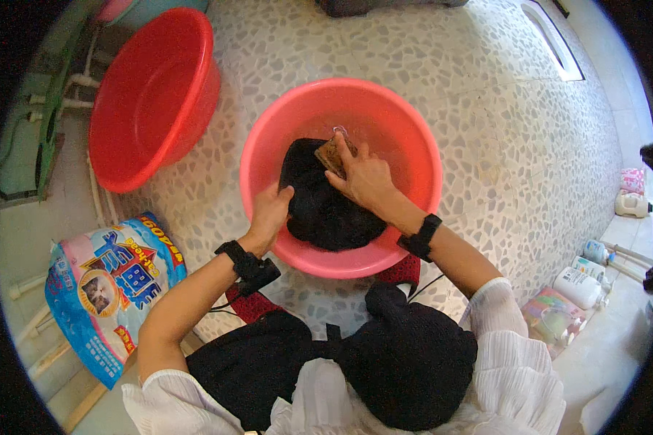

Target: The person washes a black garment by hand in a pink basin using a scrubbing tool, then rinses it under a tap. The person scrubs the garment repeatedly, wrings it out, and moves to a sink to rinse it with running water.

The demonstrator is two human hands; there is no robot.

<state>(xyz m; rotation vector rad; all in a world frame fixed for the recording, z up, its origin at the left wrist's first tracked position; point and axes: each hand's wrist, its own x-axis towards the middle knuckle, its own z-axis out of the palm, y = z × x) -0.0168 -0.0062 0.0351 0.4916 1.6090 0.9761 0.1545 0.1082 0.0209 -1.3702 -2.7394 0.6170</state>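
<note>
A pink plastic basin (427, 163) stands on the floor in front of me with a black cloth (332, 217) bunched inside it. My left hand (272, 209) grips the cloth's left edge near the basin's rim. In my right hand (362, 174) is a brown block-like scrubbing brush (334, 155), pressed on the cloth's upper right part; its underside is hidden. Some foam or water shows just beyond the brush. Each of my wrists wears a black strap.
A larger red basin (147, 103) leans at the upper left beside white pipes. A blue-and-white detergent bag (114, 288) lies at the left. Several bottles (577, 287) and a colourful pack (553, 321) stand along the right. A dark object (392, 4) sits at the far edge.
</note>
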